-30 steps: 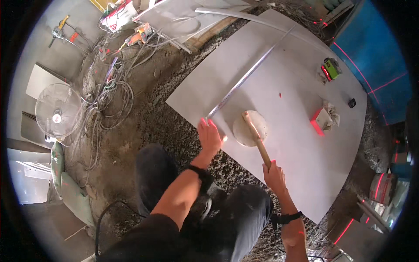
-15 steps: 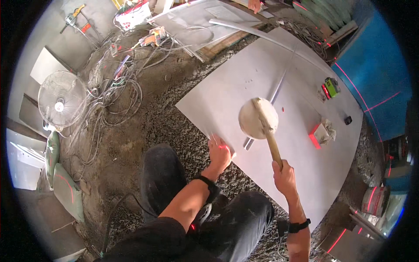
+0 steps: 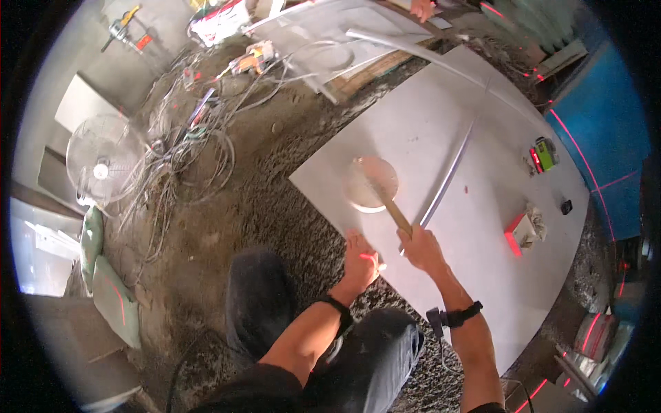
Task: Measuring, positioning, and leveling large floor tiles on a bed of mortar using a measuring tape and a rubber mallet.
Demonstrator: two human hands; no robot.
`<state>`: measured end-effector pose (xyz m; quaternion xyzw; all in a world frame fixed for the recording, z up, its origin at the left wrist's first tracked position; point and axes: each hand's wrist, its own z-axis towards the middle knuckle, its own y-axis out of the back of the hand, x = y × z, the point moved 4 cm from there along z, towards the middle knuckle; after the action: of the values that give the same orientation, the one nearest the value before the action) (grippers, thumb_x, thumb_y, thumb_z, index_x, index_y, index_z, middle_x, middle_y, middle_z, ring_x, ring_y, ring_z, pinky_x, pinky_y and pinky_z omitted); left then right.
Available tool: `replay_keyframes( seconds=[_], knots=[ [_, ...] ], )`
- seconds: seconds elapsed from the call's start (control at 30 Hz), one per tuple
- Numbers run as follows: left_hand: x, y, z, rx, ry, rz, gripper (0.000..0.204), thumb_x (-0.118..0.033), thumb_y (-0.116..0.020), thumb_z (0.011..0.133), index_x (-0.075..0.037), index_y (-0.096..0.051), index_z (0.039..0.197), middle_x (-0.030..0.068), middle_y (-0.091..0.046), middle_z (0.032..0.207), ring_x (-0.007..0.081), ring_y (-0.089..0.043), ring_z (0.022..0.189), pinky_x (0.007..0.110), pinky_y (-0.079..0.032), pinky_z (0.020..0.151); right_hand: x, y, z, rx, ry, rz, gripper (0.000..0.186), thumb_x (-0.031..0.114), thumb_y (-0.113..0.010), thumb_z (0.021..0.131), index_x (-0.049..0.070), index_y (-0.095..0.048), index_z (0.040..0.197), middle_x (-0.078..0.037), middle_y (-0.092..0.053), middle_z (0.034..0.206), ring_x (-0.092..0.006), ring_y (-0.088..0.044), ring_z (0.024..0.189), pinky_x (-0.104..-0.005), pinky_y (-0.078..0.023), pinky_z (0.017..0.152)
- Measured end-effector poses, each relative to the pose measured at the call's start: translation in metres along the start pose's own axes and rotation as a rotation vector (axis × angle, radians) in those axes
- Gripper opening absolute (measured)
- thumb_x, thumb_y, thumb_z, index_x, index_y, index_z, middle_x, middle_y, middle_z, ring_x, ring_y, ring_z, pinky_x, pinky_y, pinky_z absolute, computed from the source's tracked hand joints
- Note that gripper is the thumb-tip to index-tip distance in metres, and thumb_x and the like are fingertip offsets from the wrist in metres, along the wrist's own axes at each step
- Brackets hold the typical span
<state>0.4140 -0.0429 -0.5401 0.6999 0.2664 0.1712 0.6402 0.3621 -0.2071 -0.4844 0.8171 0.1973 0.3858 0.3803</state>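
Note:
My right hand (image 3: 421, 251) grips the wooden handle (image 3: 396, 213) of a mallet-like tool, whose broad round pale head (image 3: 363, 180) is over the left part of a large white sheet (image 3: 513, 303). My left hand (image 3: 361, 261) lies on the sheet's near left edge, fingers extended, with nothing seen held in it. A long silver straightedge (image 3: 447, 175) crosses the sheet just right of the tool's head. Toward the right of the sheet lie a green laser level (image 3: 544, 155), a red-and-white box (image 3: 520, 234) and a small black object (image 3: 566, 207).
Tangled cables (image 3: 200, 158), a fan (image 3: 101, 168) and sacks (image 3: 113, 303) are at left. Power tools (image 3: 255, 56) and panels (image 3: 330, 24) lie behind. Another person's hand (image 3: 422, 9) shows at the top. A blue board (image 3: 606, 151) with red laser lines and a bucket (image 3: 591, 330) are at right.
The tool's head was raised over the straightedge half a second ago and is now to its left, lower. My right hand has moved up and leftward. Another person's hand has appeared at the top.

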Motion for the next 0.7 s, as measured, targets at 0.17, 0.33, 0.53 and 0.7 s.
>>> replay_keyframes(
  seconds=[0.17,0.33,0.53,0.7],
  knots=[
    [0.003,0.011,0.011,0.267,-0.01,0.164,0.074,-0.061,-0.066,0.083,0.002,-0.069,0.122,0.0354,-0.052,0.137,0.048,-0.04,0.137,0.057,-0.024,0.117,0.025,0.013,-0.019,0.003,0.009,0.002,0.047,0.043,-0.051,0.1,-0.003,-0.057,0.106,-0.026,-0.07,0.084,-0.0478,-0.068,0.084,-0.0564,-0.053,0.078],
    [-0.005,-0.01,0.014,0.151,-0.048,0.143,0.07,-0.056,-0.067,0.085,0.002,-0.069,0.123,0.0363,-0.047,0.141,0.0502,-0.041,0.134,0.057,-0.024,0.117,-0.01,-0.01,-0.014,-0.036,-0.037,0.073,0.048,0.045,-0.053,0.099,-0.002,-0.059,0.104,-0.028,-0.07,0.092,-0.0488,-0.068,0.089,-0.0584,-0.052,0.082],
    [0.008,-0.055,0.009,0.026,-0.143,0.352,0.076,-0.06,-0.061,0.087,0.004,-0.064,0.128,0.0351,-0.049,0.141,0.0534,-0.041,0.132,0.06,-0.027,0.114,-0.076,0.046,-0.13,-0.23,-0.184,0.266,0.047,0.044,-0.056,0.098,-0.003,-0.059,0.097,-0.028,-0.067,0.084,-0.0482,-0.066,0.082,-0.0566,-0.05,0.075],
    [0.022,-0.056,0.011,0.076,-0.17,0.284,0.08,-0.066,-0.054,0.09,0.001,-0.06,0.134,0.0313,-0.055,0.137,0.0568,-0.044,0.129,0.064,-0.029,0.111,-0.149,0.027,-0.277,-0.469,-0.392,0.335,0.044,0.04,-0.057,0.099,-0.003,-0.057,0.092,-0.028,-0.065,0.078,-0.0486,-0.064,0.073,-0.0549,-0.051,0.067]
  ],
)
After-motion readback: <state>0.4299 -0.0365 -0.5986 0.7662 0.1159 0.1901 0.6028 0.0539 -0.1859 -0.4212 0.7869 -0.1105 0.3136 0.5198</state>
